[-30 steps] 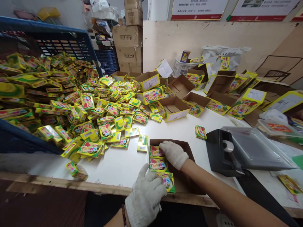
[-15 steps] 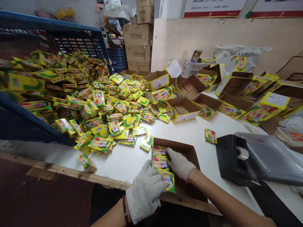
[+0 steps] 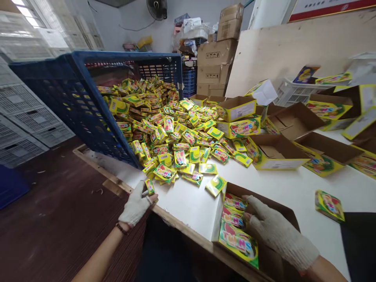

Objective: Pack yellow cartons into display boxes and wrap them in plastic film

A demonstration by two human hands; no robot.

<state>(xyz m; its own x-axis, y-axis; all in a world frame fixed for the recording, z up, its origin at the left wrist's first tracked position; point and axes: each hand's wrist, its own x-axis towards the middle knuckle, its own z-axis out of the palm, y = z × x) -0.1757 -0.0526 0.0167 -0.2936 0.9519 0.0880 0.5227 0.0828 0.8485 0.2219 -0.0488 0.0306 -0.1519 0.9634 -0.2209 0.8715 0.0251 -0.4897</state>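
My gloved left hand (image 3: 135, 204) is at the table's near edge, fingers closed round a small yellow packet (image 3: 150, 186) that stands upright. My gloved right hand (image 3: 274, 228) rests inside an open brown carton (image 3: 286, 213), fingers spread flat beside a row of yellow packets (image 3: 235, 225) laid in it. A large heap of the same yellow packets (image 3: 164, 125) spills from a tipped blue crate (image 3: 88, 98) onto the white table (image 3: 188, 199).
Several open yellow-and-brown cartons (image 3: 276, 150) stand at the back right. One loose packet (image 3: 329, 204) lies at the right by a black object (image 3: 360, 239). Stacked cardboard boxes (image 3: 216, 62) and grey crates (image 3: 26, 113) stand behind. A brown floor lies to the left.
My left hand left the carton and went left to the table's edge, where it took hold of a lone packet. The view swung left. My right hand stayed in the carton.
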